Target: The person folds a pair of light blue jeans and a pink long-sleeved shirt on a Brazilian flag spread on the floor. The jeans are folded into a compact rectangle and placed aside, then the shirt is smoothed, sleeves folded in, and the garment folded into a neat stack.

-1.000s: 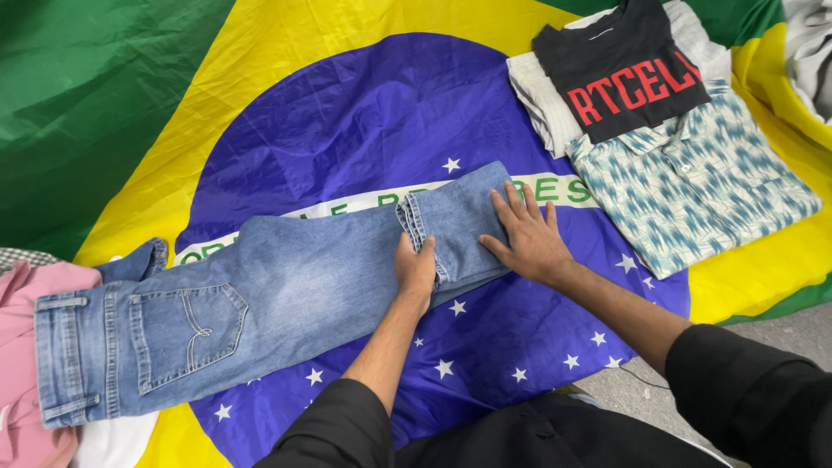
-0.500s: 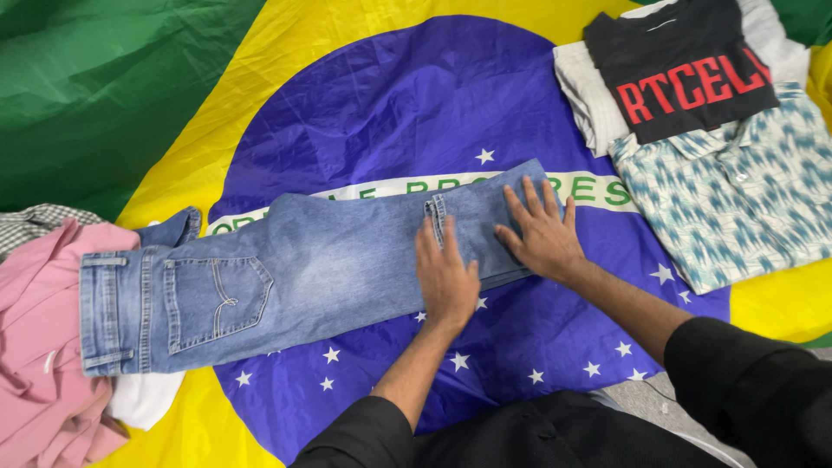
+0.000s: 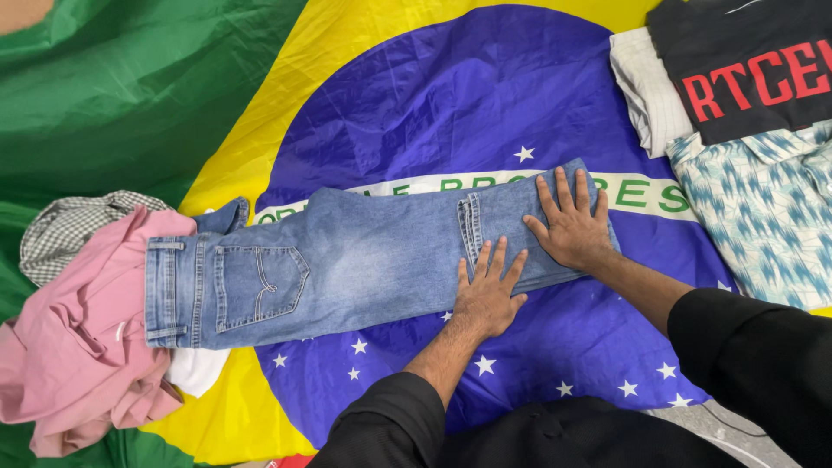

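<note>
So the jeans (image 3: 347, 264) are lying flat across the flag (image 3: 416, 104), long axis running left to right, waistband pointing left at the pink garment (image 3: 78, 347), folded leg ends pointing right. Left hand (image 3: 487, 295) and right hand (image 3: 572, 227) are both pressing down open-palmed, fingers spread, probably gripping nothing.

Head view: two bare hands pressed flat on folded light-blue denim jeans (image 3: 347, 264).
The jeans lie lengthwise on a green, yellow and blue flag cloth with white stars (image 3: 416, 104), waistband toward a crumpled pink garment (image 3: 82, 338) and a grey checked cloth (image 3: 65, 230). The left hand (image 3: 488, 295) rests at the near edge, just beside the hem fold; the right hand (image 3: 572, 225) spreads over the folded leg end. A black printed T-shirt (image 3: 745, 69), a white striped shirt (image 3: 646, 87) and a teal patterned shirt (image 3: 763, 208) lie stacked at upper right.
</note>
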